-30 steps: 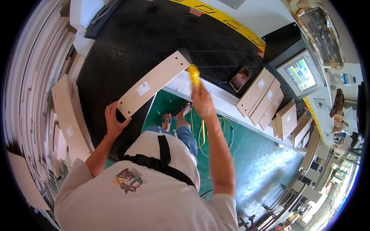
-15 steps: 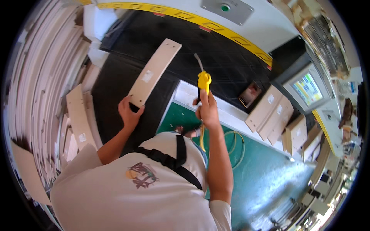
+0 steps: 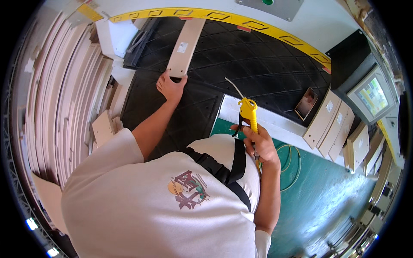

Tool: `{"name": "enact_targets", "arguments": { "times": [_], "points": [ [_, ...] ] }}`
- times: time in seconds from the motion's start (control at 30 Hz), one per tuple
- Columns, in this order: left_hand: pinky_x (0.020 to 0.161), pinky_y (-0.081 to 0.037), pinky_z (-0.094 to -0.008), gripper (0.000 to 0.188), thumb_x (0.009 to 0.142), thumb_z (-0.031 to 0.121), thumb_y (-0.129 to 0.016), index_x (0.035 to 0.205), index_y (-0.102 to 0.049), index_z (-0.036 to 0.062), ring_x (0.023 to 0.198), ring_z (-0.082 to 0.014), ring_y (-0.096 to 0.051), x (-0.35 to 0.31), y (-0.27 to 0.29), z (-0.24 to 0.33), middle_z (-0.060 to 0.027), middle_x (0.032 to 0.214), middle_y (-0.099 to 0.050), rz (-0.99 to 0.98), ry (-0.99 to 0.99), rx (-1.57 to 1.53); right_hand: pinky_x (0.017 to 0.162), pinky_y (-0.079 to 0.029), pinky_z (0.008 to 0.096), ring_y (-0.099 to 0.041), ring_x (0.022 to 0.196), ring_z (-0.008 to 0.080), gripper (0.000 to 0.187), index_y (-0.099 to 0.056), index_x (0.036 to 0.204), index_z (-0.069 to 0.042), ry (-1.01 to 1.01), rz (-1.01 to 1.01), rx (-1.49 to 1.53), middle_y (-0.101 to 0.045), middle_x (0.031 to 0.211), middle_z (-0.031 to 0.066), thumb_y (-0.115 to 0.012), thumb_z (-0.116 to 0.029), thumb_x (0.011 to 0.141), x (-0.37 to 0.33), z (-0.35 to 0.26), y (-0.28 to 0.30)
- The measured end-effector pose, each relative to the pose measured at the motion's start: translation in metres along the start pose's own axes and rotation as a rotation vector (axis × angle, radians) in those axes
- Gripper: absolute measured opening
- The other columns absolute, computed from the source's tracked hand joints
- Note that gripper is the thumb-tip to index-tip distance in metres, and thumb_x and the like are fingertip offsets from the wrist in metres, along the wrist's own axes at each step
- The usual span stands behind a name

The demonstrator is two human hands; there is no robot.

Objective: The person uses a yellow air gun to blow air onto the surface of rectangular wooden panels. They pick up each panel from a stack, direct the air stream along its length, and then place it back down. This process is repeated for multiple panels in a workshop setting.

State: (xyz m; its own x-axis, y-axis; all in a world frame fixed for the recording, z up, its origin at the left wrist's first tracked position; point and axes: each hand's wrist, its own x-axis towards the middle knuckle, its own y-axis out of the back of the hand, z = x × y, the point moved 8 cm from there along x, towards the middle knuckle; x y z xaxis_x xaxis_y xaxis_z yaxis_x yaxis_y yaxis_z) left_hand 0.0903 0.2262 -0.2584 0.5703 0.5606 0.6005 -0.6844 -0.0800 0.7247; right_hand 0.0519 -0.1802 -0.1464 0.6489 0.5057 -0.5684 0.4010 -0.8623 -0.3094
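Observation:
My left hand (image 3: 171, 87) is closed on the near end of a long, pale wooden board (image 3: 180, 53) with a white label and small holes. The board's far end passes under the yellow-striped edge of the machine. Below it spreads a black, ribbed work surface (image 3: 150, 96). In my right hand (image 3: 262, 144) is a yellow air blow gun (image 3: 248, 111) with a thin nozzle tilted up and to the left. My fingers wrap round its handle and black lever, above the white ledge's corner.
Several labelled boards (image 3: 325, 118) lean at the right, below a screen (image 3: 371, 96). A phone-like dark rectangle (image 3: 306, 104) lies beside them. Tall stacks of boards (image 3: 64, 99) fill the left. A looped hose (image 3: 297, 170) hangs over the green floor. The yellow-striped machine beam (image 3: 223, 19) crosses the far side.
My left hand has pushed the board away from me, so its far end is now under the striped beam. My right hand has drawn the blow gun lower and closer to my body.

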Motion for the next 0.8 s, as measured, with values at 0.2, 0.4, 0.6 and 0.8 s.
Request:
{"name": "enact_targets", "arguments": {
  "times": [0.2, 0.4, 0.6, 0.8],
  "points": [
    [0.107, -0.038, -0.0547, 0.079, 0.068, 0.05, -0.09, 0.132, -0.059, 0.0142, 0.121, -0.0382, -0.057, 0.043, -0.033, -0.007, -0.0146, 0.125, -0.064, 0.005, -0.017, -0.016, 0.054, -0.037, 0.0231, -0.038, 0.044, 0.0073, 0.042, -0.061, 0.129, 0.004, 0.006, 0.075, 0.002, -0.05, 0.055, -0.0012, -0.058, -0.03, 0.106, 0.01, -0.006, 0.0],
    [0.106, -0.04, -0.0525, 0.08, 0.067, 0.049, -0.091, 0.133, -0.062, 0.0142, 0.121, -0.0377, -0.058, 0.063, -0.037, -0.023, -0.0146, 0.122, -0.066, -0.051, -0.104, -0.08, 0.054, -0.036, 0.0235, -0.04, 0.046, 0.007, 0.041, -0.063, 0.129, 0.004, -0.032, 0.059, -0.072, -0.051, 0.056, -0.002, -0.058, -0.03, 0.106, 0.017, -0.011, 0.0],
    [0.105, -0.041, -0.0525, 0.079, 0.068, 0.051, -0.091, 0.132, -0.063, 0.0142, 0.12, -0.0374, -0.058, 0.061, -0.04, -0.022, -0.0147, 0.121, -0.067, -0.078, -0.101, -0.067, 0.055, -0.037, 0.0234, -0.041, 0.047, 0.0059, 0.039, -0.067, 0.127, -0.001, -0.093, -0.047, -0.223, -0.049, 0.056, -0.0031, -0.059, -0.033, 0.106, 0.029, -0.006, -0.004],
    [0.106, -0.041, -0.0517, 0.079, 0.07, 0.049, -0.09, 0.135, -0.062, 0.0126, 0.121, -0.0361, -0.056, 0.056, -0.047, -0.022, -0.0147, 0.123, -0.065, -0.074, -0.109, -0.066, 0.049, -0.036, 0.0208, -0.04, 0.043, 0.0047, 0.046, -0.055, 0.14, 0.004, -0.05, -0.094, -0.166, -0.049, 0.055, -0.0032, -0.056, -0.027, 0.107, 0.028, -0.01, -0.009]
  ]
}}
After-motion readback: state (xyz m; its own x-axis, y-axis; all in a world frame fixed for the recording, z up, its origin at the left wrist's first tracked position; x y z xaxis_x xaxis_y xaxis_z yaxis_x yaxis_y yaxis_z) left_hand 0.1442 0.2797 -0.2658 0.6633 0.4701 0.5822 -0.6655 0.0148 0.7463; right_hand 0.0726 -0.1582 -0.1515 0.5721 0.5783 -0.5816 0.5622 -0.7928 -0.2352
